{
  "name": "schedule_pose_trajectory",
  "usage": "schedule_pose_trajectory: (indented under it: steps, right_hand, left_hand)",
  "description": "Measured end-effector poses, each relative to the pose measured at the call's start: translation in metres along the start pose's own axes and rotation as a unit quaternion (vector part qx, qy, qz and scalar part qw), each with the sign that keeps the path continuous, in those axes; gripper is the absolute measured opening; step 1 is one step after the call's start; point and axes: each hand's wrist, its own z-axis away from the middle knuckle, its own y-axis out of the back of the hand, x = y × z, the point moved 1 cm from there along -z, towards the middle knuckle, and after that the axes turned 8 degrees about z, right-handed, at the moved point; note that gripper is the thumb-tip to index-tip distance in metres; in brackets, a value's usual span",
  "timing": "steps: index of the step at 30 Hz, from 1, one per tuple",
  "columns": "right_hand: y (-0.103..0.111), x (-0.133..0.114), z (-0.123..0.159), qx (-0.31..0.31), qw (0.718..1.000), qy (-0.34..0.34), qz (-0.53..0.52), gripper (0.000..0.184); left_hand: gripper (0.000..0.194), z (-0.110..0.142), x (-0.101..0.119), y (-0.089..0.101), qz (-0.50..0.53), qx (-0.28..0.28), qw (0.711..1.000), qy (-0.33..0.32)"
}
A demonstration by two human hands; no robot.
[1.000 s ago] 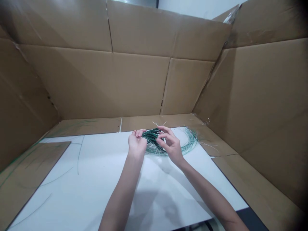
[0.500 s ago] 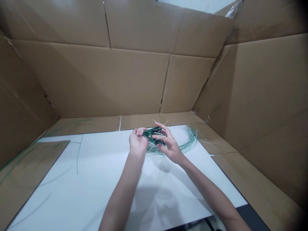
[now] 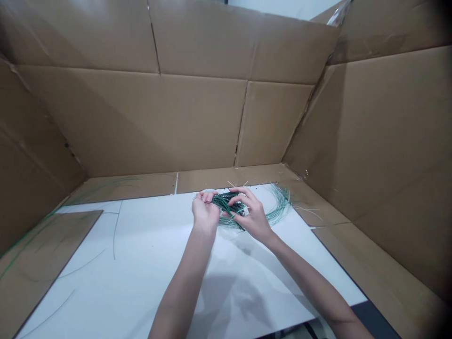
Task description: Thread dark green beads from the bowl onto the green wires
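"How are the hands?"
"The left hand [image 3: 205, 208] grips the dark green bundle [image 3: 223, 201] over the white board [image 3: 148, 263]; the right hand [image 3: 253, 215] touches it with bent fingers. If they pinch, I cannot tell."
"And its handling?"
"Probably light, springy; best held around its middle."

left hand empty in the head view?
No, the left hand grips one end of the dark green strand bundle.
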Motion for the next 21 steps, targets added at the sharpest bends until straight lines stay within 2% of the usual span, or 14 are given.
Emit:
schedule_pose_trajectory:
  steps: [2, 4, 7, 8, 9, 10, 11, 13, 14, 16, 18, 21]
  right_hand:
    - [0.008, -0.006, 0.000, -0.047, 0.998, 0.025, 0.038, 0.011]
    - [0.023, -0.018, 0.008, -0.072, 0.989, 0.053, 0.117, 0.017]
    - [0.056, -0.040, 0.036, -0.052, 0.953, 0.076, 0.287, 0.023]
    - [0.067, -0.046, 0.048, -0.094, 0.939, 0.099, 0.315, 0.017]
    - [0.076, -0.050, 0.060, -0.174, 0.922, 0.140, 0.315, 0.007]
    - [0.083, -0.053, 0.072, -0.271, 0.896, 0.178, 0.305, 0.007]
    - [0.090, -0.055, 0.081, -0.329, 0.866, 0.215, 0.310, 0.015]
    - [0.097, -0.056, 0.088, -0.382, 0.811, 0.258, 0.360, 0.023]
    - [0.099, -0.058, 0.086, -0.381, 0.794, 0.267, 0.392, 0.024]
    - [0.097, -0.063, 0.073, -0.358, 0.779, 0.271, 0.436, 0.024]
    - [0.092, -0.070, 0.054, -0.324, 0.788, 0.264, 0.451, 0.022]
    - [0.077, -0.076, 0.029, -0.299, 0.816, 0.204, 0.451, 0.020]
  left_hand:
    - [0.031, 0.001, 0.002, 0.000, 0.008, -0.002, 1.000, 0.004]
    - [0.031, 0.002, 0.003, -0.002, 0.006, -0.004, 1.000, 0.007]
    - [0.032, 0.005, 0.003, -0.004, -0.019, 0.004, 1.000, -0.002]
    - [0.032, 0.006, 0.003, -0.005, -0.027, 0.007, 1.000, -0.005]
    - [0.032, 0.006, 0.003, -0.005, -0.031, 0.008, 0.999, -0.006]
    - [0.032, 0.007, 0.003, -0.006, -0.032, 0.007, 0.999, -0.005]
    - [0.032, 0.007, 0.003, -0.006, -0.030, 0.005, 1.000, -0.004]
    - [0.032, 0.007, 0.002, -0.006, -0.024, 0.003, 1.000, 0.001]
    - [0.032, 0.007, 0.002, -0.007, -0.021, 0.004, 1.000, 0.003]
    - [0.032, 0.007, 0.001, -0.007, -0.015, 0.010, 1.000, 0.007]
    - [0.031, 0.008, 0.001, -0.007, -0.009, 0.013, 1.000, 0.010]
    - [0.031, 0.008, 0.000, -0.007, -0.004, 0.009, 1.000, 0.013]
